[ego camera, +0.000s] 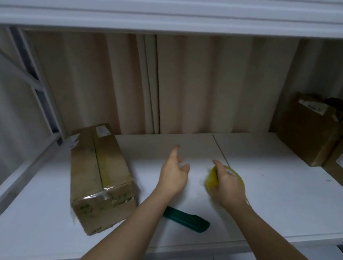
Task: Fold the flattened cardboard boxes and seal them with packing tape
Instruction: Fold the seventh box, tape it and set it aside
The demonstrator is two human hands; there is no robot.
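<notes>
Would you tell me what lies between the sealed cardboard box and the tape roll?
In the head view, only the empty left hand hovers between the box and the tape roll, above bare white tabletop.

A white shelf board (267,183) formed the work surface, with a seam running across it. Behind it hung beige pleated curtains (203,86). Another white shelf (180,9) ran overhead. At far left stood a pale metal frame (32,84). Light was dim and even.
</notes>
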